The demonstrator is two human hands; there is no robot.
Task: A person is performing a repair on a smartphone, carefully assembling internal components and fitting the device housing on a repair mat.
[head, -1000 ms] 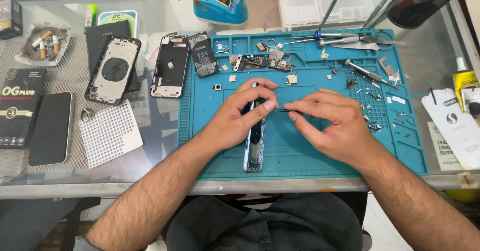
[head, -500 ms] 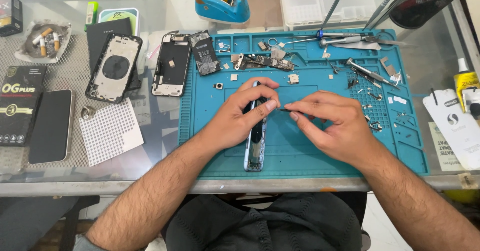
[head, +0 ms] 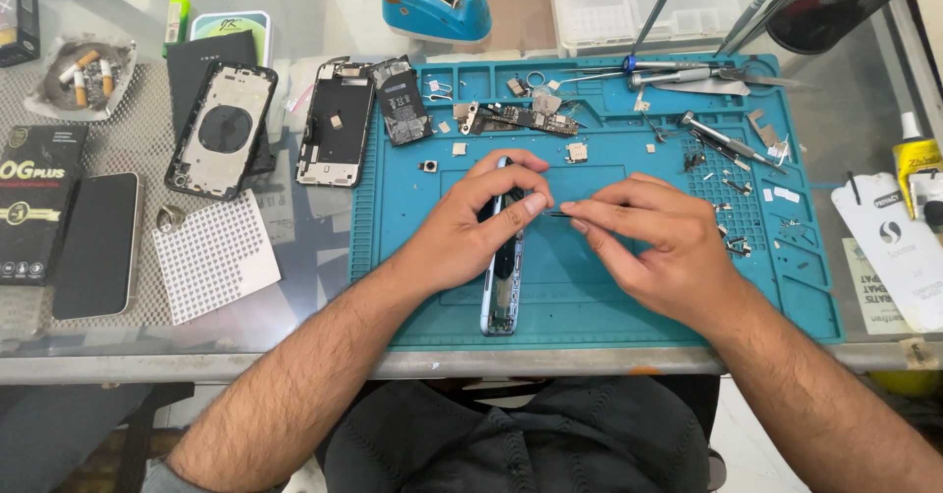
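Phone frame (head: 499,287) stands on its long edge on the blue work mat (head: 589,297), near the mat's middle, running from the person's fingers down toward the near edge of the glass surface (head: 295,336). The left hand (head: 471,223) is closed around the frame's upper part, thumb on the right side and fingers curled over the top, holding it steady. The right hand (head: 653,243) sits just beside it, fingers pinched narrow on thin tweezers (head: 558,214) whose dark tip points left and meets the frame close to the left thumb (what the tip grips is too small to tell).

Along the mat's far edge lie a bare circuit board (head: 516,118), a few small loose parts and several screwdrivers (head: 678,73). Half on the mat's left border rests an opened phone body (head: 336,125) with a dark battery (head: 401,100) next to it. Farther left on the surface lie a phone back cover (head: 222,130), a white gridded sheet (head: 211,255), a dark phone (head: 96,245) face up and a black box (head: 34,198). A blue tape dispenser (head: 437,7) and a clear parts case (head: 643,2) stand beyond the mat.
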